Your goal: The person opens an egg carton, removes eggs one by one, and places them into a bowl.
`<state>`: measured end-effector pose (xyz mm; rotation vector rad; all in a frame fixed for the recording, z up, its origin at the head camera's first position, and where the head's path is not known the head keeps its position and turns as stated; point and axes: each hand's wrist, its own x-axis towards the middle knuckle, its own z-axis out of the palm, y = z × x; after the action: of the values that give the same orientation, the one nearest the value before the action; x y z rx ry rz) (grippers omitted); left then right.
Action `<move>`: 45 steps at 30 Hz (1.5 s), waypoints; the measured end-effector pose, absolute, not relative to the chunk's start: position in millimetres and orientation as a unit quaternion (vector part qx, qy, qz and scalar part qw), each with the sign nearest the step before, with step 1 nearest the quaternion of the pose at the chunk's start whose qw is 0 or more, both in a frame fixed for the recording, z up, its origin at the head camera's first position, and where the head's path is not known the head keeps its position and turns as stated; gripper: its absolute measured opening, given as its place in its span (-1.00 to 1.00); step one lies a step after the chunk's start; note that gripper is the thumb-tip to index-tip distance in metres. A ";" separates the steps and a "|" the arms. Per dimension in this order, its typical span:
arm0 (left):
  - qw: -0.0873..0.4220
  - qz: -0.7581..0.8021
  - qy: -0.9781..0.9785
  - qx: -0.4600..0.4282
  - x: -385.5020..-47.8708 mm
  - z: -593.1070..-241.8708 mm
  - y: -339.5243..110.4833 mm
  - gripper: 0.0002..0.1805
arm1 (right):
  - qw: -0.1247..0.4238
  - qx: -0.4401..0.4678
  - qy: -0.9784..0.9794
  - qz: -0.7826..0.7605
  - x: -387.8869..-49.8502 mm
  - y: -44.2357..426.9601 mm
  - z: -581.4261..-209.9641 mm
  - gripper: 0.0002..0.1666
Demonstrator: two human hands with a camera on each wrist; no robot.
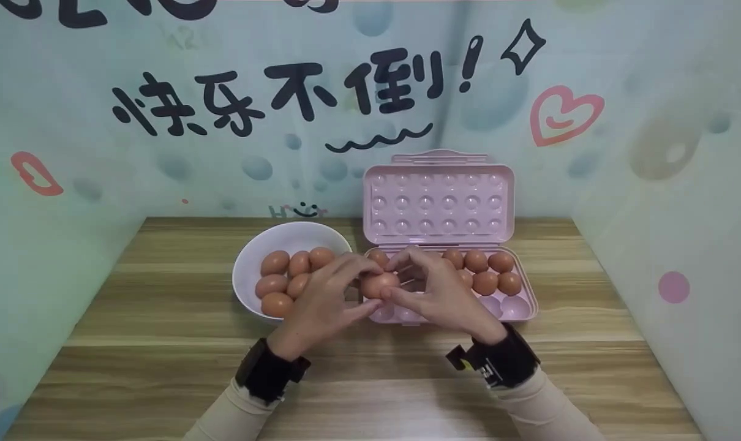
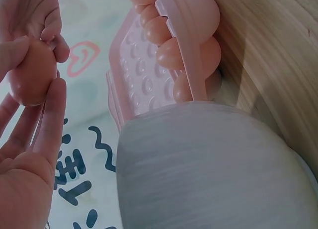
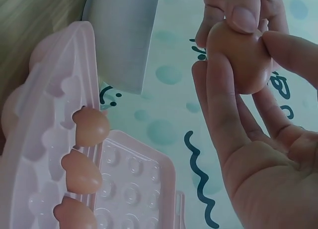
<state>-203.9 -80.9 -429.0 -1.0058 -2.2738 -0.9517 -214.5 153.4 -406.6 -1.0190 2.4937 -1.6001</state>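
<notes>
Two-handed, grasping one egg (image 1: 379,286) in the grip of left hand (image 1: 324,298) and right hand (image 1: 445,295), with pink carton (image 1: 438,214) below and bowl (image 1: 245,277) left of the grip. Best to squeeze lightly, steering clear of nested eggs (image 1: 476,261).

1. The right hand (image 3: 263,159) pinches a brown egg (image 3: 244,57) between thumb and fingers
2. The left hand (image 3: 243,9), at the top edge, holds the same egg
3. Three more eggs (image 3: 84,174) sit in a row in a pink tray (image 3: 88,62)
4. The tray's dimpled lid (image 3: 131,182) stands open
5. Part of a pale bowl (image 3: 121,40) shows near the tray
6. A black wavy line (image 3: 202,175) marks the pale green backdrop (image 3: 164,107)
</notes>
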 end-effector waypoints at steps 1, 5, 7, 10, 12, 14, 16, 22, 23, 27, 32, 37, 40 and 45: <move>0.237 -0.344 -0.832 -0.366 -204.2 -428.2 -82.2 -0.54 | 0.005 -0.327 0.797 -0.508 -214.7 153.9 -406.2 -0.61; 0.235 -0.329 -0.843 -0.355 -207.2 -422.2 -93.8 -0.56 | -0.003 -0.328 0.802 -0.499 -215.5 157.2 -402.5 -0.63; 0.235 -0.322 -0.850 -0.344 -208.9 -417.6 -103.2 -0.57 | -0.012 -0.321 0.809 -0.492 -216.5 159.9 -400.2 -0.67; 0.242 -0.308 -0.860 -0.327 -212.0 -410.4 -120.2 -0.57 | -0.023 -0.309 0.821 -0.479 -218.2 164.7 -396.6 -0.71; 0.244 -0.295 -0.867 -0.318 -214.0 -406.5 -132.2 -0.57 | -0.028 -0.300 0.831 -0.468 -219.4 168.1 -394.6 -0.74; 0.245 -0.285 -0.876 -0.301 -215.4 -403.1 -144.0 -0.56 | -0.035 -0.296 0.838 -0.457 -220.8 171.8 -393.1 -0.73; 0.232 -0.283 -0.885 -0.286 -216.6 -400.4 -155.2 -0.55 | -0.045 -0.295 0.843 -0.448 -222.1 175.3 -391.9 -0.72; 0.160 -0.290 -0.915 -0.229 -219.7 -397.6 -185.9 -0.55 | -0.068 -0.300 0.847 -0.433 -227.7 184.5 -390.6 -0.63; 0.147 -0.288 -0.920 -0.220 -220.2 -397.8 -190.5 -0.55 | -0.070 -0.300 0.847 -0.433 -228.7 185.6 -390.6 -0.62; 0.119 -0.275 -0.934 -0.196 -222.8 -402.6 -206.1 -0.57 | -0.076 -0.302 0.849 -0.428 -230.7 189.3 -390.7 -0.61; 0.111 -0.266 -0.940 -0.184 -229.5 -412.3 -216.1 -0.59 | -0.084 -0.311 0.853 -0.411 -231.2 191.4 -391.7 -0.63; 0.080 -0.260 -0.950 -0.155 -235.6 -418.0 -219.9 -0.62 | -0.086 -0.318 0.853 -0.405 -232.0 192.2 -392.5 -0.63; 0.071 -0.258 -0.953 -0.140 -237.3 -420.3 -222.1 -0.63 | -0.089 -0.324 0.853 -0.400 -232.0 191.7 -391.7 -0.64; 0.082 -0.246 -0.957 -0.130 -237.4 -422.6 -225.2 -0.62 | -0.087 -0.331 0.853 -0.393 -232.1 190.4 -390.4 -0.69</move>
<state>-237.4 -225.2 -422.6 -0.3894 -2.8596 -0.7338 -232.1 190.4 -390.4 -1.1021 2.8397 -1.3080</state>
